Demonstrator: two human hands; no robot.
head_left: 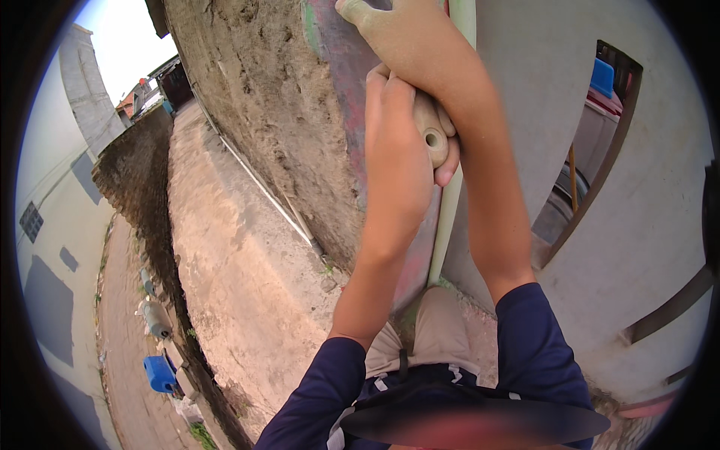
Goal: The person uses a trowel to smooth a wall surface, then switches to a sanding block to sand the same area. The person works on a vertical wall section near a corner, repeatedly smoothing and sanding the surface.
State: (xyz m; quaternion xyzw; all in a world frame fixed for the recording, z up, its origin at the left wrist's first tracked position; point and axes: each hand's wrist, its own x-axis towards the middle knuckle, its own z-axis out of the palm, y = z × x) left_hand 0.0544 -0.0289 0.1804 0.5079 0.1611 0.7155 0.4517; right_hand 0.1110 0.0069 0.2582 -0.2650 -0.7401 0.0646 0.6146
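Note:
My left hand [396, 135] is closed round a tan, rounded piece [433, 142] with a round hole in its end, and its fingertips show at the far side. What kind of thing it is, I cannot make out. Above and across it reaches my right hand [382, 16], cut off by the top edge. Its thumb points left over the wall's corner, while its other fingers are out of sight. Behind the left hand, a pale green pipe [444, 240] runs upright along the corner. My right wrist passes close over the left hand.
To the left is a rough plastered wall [262, 90], with a white pipe [262, 187] along its foot and a concrete path [225, 270] beyond. A blue container [159, 373] stands lower left. A smooth grey wall [555, 67] with an opening rises on the right.

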